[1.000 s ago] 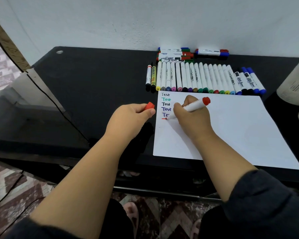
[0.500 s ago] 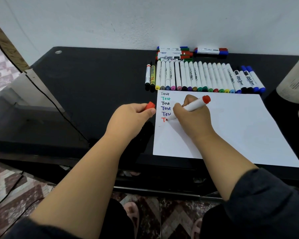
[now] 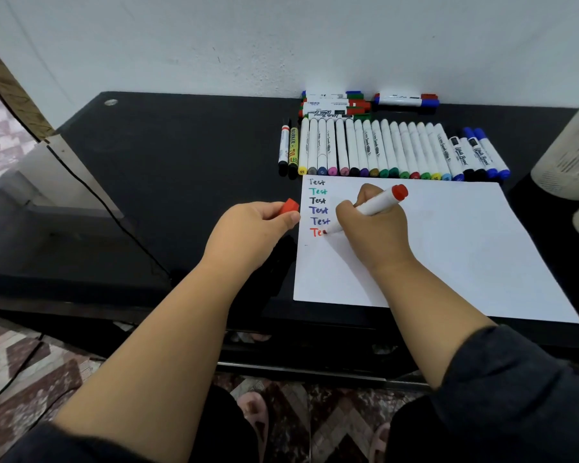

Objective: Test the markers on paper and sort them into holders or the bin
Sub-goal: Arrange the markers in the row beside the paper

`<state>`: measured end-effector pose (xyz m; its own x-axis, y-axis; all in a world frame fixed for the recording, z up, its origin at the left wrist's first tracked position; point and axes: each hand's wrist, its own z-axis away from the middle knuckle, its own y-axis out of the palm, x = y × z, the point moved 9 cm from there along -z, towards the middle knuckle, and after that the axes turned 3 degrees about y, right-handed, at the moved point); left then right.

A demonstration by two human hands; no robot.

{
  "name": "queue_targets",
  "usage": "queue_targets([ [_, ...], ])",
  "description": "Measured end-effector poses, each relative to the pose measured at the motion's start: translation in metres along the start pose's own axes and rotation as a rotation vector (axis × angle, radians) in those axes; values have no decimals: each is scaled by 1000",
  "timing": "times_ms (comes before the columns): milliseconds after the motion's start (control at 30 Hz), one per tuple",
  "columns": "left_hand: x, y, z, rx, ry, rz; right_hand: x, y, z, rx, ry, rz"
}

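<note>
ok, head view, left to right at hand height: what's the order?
black cable → left hand → red cap → column of "Test" lines → right hand holding the red marker → bare part of the paper → pale containers at the right edge.

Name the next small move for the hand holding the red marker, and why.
Probably keep the tip down and finish the word: the right hand has the red marker on the paper, only "Te" is written, and the lines above read "Test".
</note>
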<state>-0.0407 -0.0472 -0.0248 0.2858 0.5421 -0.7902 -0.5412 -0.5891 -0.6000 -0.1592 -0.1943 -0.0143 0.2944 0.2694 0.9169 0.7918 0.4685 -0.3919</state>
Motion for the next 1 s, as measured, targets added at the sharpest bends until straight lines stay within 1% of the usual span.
queue_targets([
  [133, -1, 0, 1, 5, 1, 6, 1, -1, 1, 1, 3, -10],
  [400, -2, 0, 2, 12, 8, 7, -1, -6, 0, -59, 20, -34],
  [667, -3, 4, 2, 42, 12, -20, -2, -4, 1, -24, 45, -46],
  [800, -6, 3, 5, 67, 21, 41, -11, -13, -2, -63, 152, -198],
  [933, -11, 6, 9, 126, 46, 121, -12, -17, -5, -52, 228, -522],
  [1000, -14, 10, 10, 157, 61, 128, -8, -17, -4, -25, 233, -595],
])
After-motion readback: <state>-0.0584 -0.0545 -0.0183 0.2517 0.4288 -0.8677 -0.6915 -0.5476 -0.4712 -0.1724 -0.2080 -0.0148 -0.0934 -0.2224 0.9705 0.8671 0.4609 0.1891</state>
